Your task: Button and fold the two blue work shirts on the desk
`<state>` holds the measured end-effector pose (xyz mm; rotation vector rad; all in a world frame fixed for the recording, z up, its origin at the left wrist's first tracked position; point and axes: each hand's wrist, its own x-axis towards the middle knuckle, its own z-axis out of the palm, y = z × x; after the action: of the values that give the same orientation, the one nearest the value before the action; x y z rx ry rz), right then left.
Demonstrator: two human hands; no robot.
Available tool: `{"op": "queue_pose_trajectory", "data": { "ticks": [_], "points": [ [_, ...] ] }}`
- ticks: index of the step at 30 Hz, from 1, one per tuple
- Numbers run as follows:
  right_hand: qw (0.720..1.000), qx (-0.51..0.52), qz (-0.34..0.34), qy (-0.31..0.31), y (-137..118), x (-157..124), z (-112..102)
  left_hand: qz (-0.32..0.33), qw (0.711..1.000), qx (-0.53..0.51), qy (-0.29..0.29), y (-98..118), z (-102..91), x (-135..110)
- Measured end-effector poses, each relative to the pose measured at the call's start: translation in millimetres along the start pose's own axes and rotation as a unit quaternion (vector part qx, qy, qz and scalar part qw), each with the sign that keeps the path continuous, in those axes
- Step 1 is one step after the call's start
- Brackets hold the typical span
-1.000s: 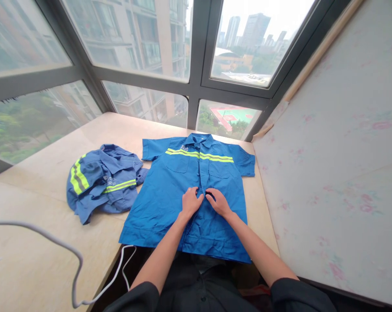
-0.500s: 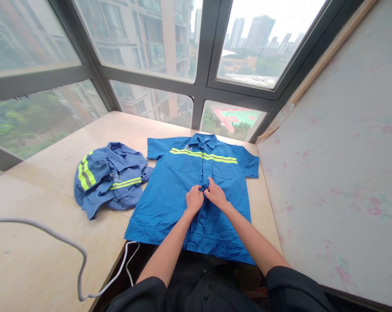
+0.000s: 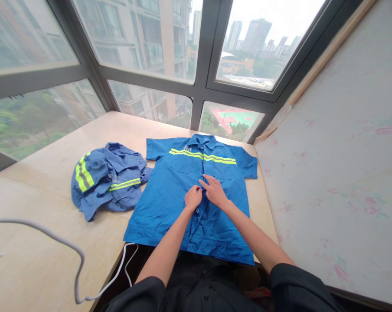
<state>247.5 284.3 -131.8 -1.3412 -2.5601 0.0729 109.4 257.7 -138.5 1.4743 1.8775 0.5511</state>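
A blue short-sleeved work shirt (image 3: pixel 170 203) with yellow-and-grey reflective stripes lies front up, collar toward the window. My left hand (image 3: pixel 193 197) is closed in a pinch on the shirt's front placket, around the middle. Just to its right, my right hand (image 3: pixel 215 190) has its fingers stretched out and apart over the placket, close to a button. Several buttons show down the front, one of them below my left hand. What lies directly under my fingertips is hidden.
On the left of the pale ledge (image 3: pixel 95 123) lies a second, crumpled blue work shirt (image 3: pixel 100 173). A white cable (image 3: pixel 53 236) loops over the ledge's front edge. Windows rise behind, and a flower-patterned wall (image 3: pixel 329 173) stands on the right.
My right hand has let go of the placket and straightened its fingers. The placket has shifted, so buttons now show along it. My left hand stays nearly in place.
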Motion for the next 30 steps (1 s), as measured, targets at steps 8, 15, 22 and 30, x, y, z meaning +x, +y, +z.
{"op": "queue_pose_trajectory", "data": {
  "ticks": [8,15,22,30],
  "points": [
    [0.990,-0.022,-0.080,-0.118,12.5,27.5,-8.9,-0.049,0.999,0.008,0.010,6.3,-4.5,0.4],
    [0.983,-0.064,-0.128,-0.116,16.8,29.9,-14.4,-0.066,0.998,-0.015,0.013,6.2,-3.6,5.6],
    [0.985,-0.065,-0.138,-0.086,15.2,20.9,-6.2,-0.059,0.998,-0.029,0.012,-0.7,2.0,8.8],
    [0.987,0.108,-0.121,0.000,28.9,4.5,21.6,-0.059,0.994,-0.076,-0.048,-11.8,1.4,31.2]
  ]
}}
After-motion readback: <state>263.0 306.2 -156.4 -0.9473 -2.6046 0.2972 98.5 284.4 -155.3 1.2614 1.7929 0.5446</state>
